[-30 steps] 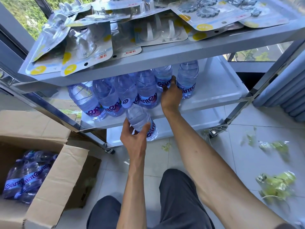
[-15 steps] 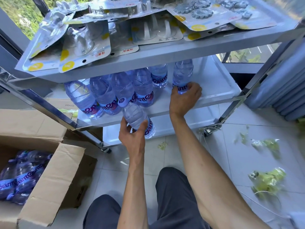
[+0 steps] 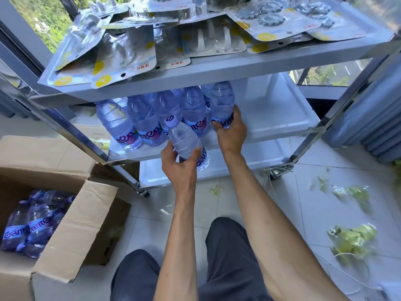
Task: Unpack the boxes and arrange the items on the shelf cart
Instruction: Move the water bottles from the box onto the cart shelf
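A steel shelf cart (image 3: 282, 124) stands in front of me. On its middle shelf stand several clear water bottles (image 3: 143, 124) with purple labels. My right hand (image 3: 231, 131) grips the lower part of the rightmost bottle (image 3: 222, 101) on that shelf. In front of the shelf edge my left hand (image 3: 180, 161) holds another water bottle (image 3: 184, 142), tilted with its cap up and to the left. An open cardboard box (image 3: 71, 224) at lower left holds more of the same bottles (image 3: 32, 224).
The top shelf carries a heap of blister-packed items (image 3: 130, 51). The bottom shelf (image 3: 249, 153) of the cart shows bare. Torn green plastic wrap (image 3: 351, 237) lies on the tiled floor at right. My knees are at the bottom of the view.
My right hand moved from the back bottles to the rightmost bottle and now grips it, drawn closer to the row. My left hand raised its bottle a little toward the shelf.
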A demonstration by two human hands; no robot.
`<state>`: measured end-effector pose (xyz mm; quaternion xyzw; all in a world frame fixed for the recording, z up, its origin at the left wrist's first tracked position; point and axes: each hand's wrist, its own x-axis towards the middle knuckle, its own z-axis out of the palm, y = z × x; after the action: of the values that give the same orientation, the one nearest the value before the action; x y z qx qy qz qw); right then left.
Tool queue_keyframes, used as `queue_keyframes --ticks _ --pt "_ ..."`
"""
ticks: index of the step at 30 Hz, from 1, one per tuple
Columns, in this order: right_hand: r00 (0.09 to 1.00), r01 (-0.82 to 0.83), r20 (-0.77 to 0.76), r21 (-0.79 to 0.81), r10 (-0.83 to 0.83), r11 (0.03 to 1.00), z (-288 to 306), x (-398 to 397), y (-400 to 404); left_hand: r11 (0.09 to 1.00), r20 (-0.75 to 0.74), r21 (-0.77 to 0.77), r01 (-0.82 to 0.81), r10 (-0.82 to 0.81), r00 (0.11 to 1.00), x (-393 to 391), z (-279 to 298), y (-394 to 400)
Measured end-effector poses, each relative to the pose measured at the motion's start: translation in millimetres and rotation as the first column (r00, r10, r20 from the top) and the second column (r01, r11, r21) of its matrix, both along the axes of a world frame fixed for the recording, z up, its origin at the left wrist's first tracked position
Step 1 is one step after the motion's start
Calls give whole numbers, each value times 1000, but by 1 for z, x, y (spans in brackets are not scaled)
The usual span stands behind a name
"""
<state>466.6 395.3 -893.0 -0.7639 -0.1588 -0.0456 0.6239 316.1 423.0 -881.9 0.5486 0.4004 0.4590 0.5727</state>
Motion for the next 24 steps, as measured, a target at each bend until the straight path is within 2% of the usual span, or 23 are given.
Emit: queue_keyframes --ticks 4,5,7,8,9,11,13,15,18,20,22,24 --pt "989 -116 -92 -26 113 993 13 7 11 998 -13 35 56 -55 998 -1 6 2" --pt "990 -103 -107 -50 97 993 15 5 11 997 0 38 65 -65 998 -1 8 2" --pt "995 24 -96 -67 -30 997 13 -10 6 994 23 53 92 -94 995 1 14 2" --pt "996 70 -57 -10 -70 998 11 -22 0 992 29 64 112 -114 993 3 18 3" --pt "999 47 -21 48 -46 998 8 -35 -7 988 31 77 134 -137 990 5 21 5" --pt "985 -174 0 110 175 979 2 -54 -20 976 15 122 182 -185 983 9 30 8" --pt "920 -386 -24 104 390 917 1 -63 -27 956 -31 192 223 -221 975 14 37 12" --pt "881 -467 -50 67 470 882 7 -62 -28 933 -85 244 264 -251 964 19 42 16" --pt "917 -396 -49 27 397 918 19 -52 -27 900 -96 249 358 -344 934 27 43 22" --pt "946 -320 -46 15 320 947 18 -43 -29 909 -74 217 356 -348 934 30 36 22" --pt "971 -238 -30 -16 237 971 14 -38 -33 954 -78 198 224 -212 974 29 25 21" --pt "984 -178 -25 -33 177 984 11 -33 -35 962 -198 246 119 -70 978 27 9 23"
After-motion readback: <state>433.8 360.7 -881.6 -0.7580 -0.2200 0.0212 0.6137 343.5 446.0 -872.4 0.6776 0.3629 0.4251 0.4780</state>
